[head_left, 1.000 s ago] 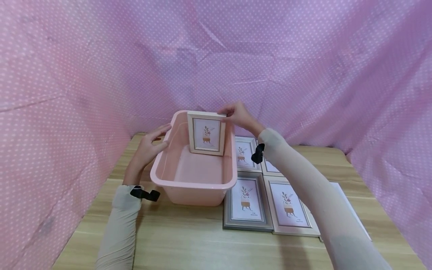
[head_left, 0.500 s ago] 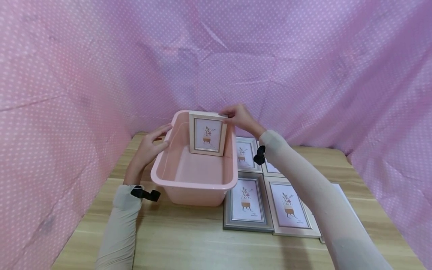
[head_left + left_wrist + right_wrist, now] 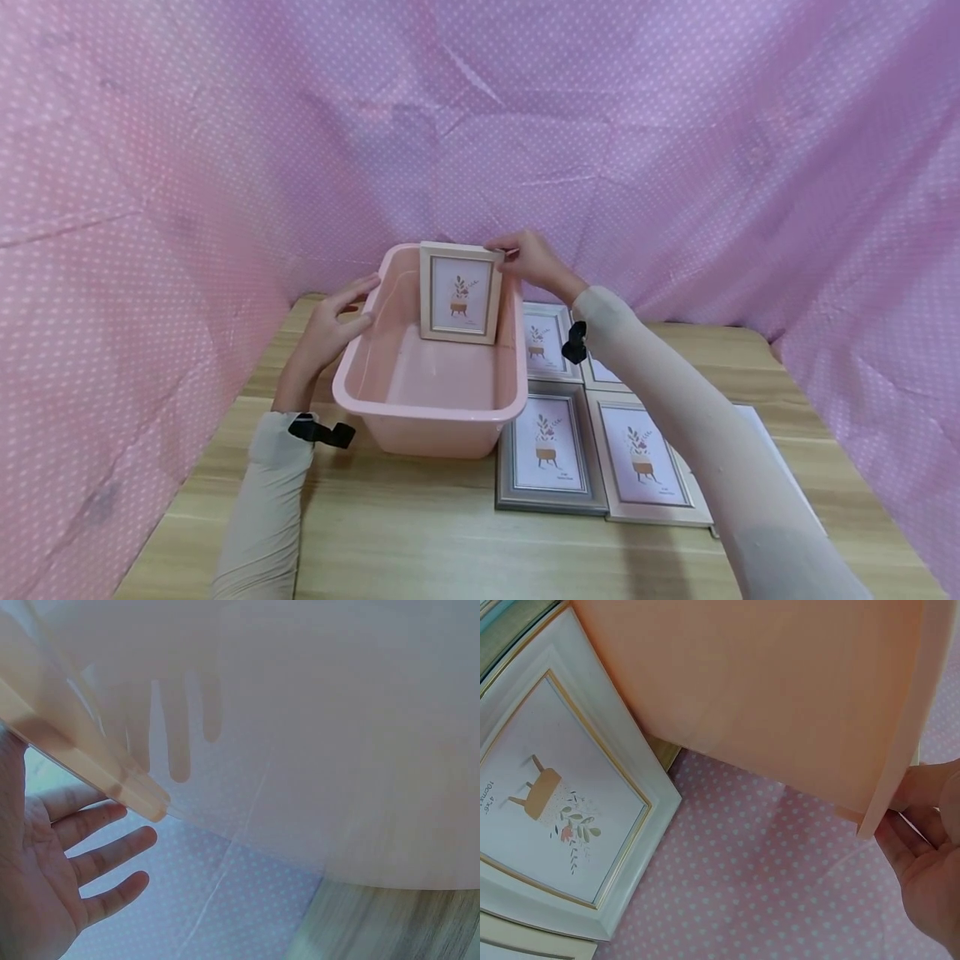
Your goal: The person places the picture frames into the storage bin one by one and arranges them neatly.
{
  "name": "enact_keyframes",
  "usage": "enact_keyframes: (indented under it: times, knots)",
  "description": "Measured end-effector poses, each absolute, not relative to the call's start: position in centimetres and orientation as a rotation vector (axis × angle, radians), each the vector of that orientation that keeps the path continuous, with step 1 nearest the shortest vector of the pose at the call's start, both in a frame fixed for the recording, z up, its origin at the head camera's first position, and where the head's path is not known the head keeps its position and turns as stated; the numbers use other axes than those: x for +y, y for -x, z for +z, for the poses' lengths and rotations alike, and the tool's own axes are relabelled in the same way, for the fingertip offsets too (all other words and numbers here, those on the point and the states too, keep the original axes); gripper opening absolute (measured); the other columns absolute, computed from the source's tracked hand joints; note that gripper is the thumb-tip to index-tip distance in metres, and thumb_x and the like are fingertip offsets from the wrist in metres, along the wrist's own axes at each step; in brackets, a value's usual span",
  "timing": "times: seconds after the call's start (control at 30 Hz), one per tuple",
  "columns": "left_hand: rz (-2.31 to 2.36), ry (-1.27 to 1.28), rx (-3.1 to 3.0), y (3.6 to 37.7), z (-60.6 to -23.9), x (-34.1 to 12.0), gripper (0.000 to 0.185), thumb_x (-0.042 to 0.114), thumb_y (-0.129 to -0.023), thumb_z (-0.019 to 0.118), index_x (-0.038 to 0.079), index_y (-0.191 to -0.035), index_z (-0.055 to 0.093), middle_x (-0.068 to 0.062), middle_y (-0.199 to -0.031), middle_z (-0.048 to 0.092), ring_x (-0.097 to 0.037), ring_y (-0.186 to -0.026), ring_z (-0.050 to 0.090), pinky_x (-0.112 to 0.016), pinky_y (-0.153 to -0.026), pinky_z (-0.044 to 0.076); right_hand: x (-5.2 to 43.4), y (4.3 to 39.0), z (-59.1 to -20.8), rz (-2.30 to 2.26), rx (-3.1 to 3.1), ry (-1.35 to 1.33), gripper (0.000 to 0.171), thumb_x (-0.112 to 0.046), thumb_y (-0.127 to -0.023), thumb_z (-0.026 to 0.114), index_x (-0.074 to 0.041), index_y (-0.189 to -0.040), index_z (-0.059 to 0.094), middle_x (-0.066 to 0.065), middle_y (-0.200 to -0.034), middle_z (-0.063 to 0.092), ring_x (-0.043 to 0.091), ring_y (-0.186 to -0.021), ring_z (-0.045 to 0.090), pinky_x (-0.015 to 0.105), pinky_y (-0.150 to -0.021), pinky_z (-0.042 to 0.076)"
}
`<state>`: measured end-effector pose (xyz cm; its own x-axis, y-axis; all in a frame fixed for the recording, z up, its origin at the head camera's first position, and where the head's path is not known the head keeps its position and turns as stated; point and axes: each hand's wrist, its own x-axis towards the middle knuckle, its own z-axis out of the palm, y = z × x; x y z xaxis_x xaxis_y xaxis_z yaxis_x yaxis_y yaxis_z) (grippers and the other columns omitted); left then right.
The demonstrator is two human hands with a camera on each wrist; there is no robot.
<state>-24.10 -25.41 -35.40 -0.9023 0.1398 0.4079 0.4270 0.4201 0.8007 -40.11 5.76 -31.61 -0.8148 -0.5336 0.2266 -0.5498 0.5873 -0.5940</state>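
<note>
A cream picture frame (image 3: 426,292) with a potted-plant print stands upright inside the pink plastic basin (image 3: 431,413), against its far wall. My right hand (image 3: 536,260) pinches the frame's upper right corner between thumb and fingers. In the right wrist view that hand (image 3: 928,832) is at the basin's rim, which hides the frame there. My left hand (image 3: 330,329) rests on the basin's left rim with its fingers spread. Seen in the left wrist view, the fingers (image 3: 112,855) of that hand lie fairly straight outside the basin wall.
Right of the basin, several picture frames lie face up on the wooden table (image 3: 420,533), among them a grey one (image 3: 592,467) and a cream one (image 3: 693,500). A white-framed print (image 3: 615,802) lies close beside the basin. Pink dotted cloth (image 3: 525,125) hangs behind the table.
Over the last second the frame in my right hand has shifted only slightly, rising a little against the basin's far wall. My left hand stays at the rim.
</note>
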Motion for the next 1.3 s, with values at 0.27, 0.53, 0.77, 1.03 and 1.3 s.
enact_keyframes:
  times: [0.27,0.53,0.77,1.03,1.3]
  knots:
    - [-1.483,0.466,-2.401,24.2,-35.3,-25.2,0.05,0.0,-0.085,0.057,-0.001,-0.135,0.048,-0.019,-0.143,0.043,-0.036,-0.117,0.048,-0.056,-0.098,0.034,5.8,40.3,-31.7,1.133,-2.775,-0.938,0.037,-0.003,-0.082,0.066,-0.007,-0.118,0.066,0.011,-0.117,0.066,0.023,-0.101,0.063,0.033,-0.088,0.052]
    - [-1.492,0.466,-2.39,24.4,-35.3,-25.1,0.049,0.0,-0.085,0.057,-0.001,-0.134,0.049,-0.018,-0.143,0.043,-0.037,-0.116,0.049,-0.057,-0.099,0.034,6.2,40.3,-31.2,1.158,-2.766,-0.925,0.038,-0.006,-0.08,0.069,-0.01,-0.117,0.067,0.011,-0.117,0.066,0.024,-0.104,0.062,0.034,-0.089,0.051]
    - [-1.505,0.455,-2.394,24.3,-35.4,-25.2,0.05,0.0,-0.086,0.056,0.0,-0.135,0.049,-0.017,-0.144,0.042,-0.037,-0.117,0.049,-0.057,-0.099,0.034,7.1,40.1,-30.6,1.116,-2.773,-0.912,0.042,-0.01,-0.081,0.071,-0.007,-0.122,0.062,0.011,-0.126,0.061,0.026,-0.112,0.058,0.038,-0.092,0.049]
    - [-1.499,0.451,-2.395,24.3,-35.5,-25.1,0.049,0.001,-0.086,0.056,-0.001,-0.135,0.048,-0.018,-0.144,0.042,-0.038,-0.118,0.048,-0.058,-0.098,0.034,8.8,39.8,-30.4,1.118,-2.753,-0.932,0.041,-0.012,-0.084,0.068,-0.002,-0.123,0.061,0.015,-0.127,0.059,0.03,-0.111,0.058,0.039,-0.092,0.049]
    - [-1.485,0.443,-2.397,24.3,-35.6,-25.1,0.048,0.002,-0.087,0.056,-0.001,-0.135,0.048,-0.018,-0.144,0.042,-0.038,-0.118,0.049,-0.052,-0.097,0.036,12.0,39.2,-30.1,1.119,-2.72,-0.941,0.037,-0.009,-0.085,0.065,0.002,-0.12,0.061,0.019,-0.122,0.061,0.031,-0.104,0.06,0.042,-0.091,0.049]
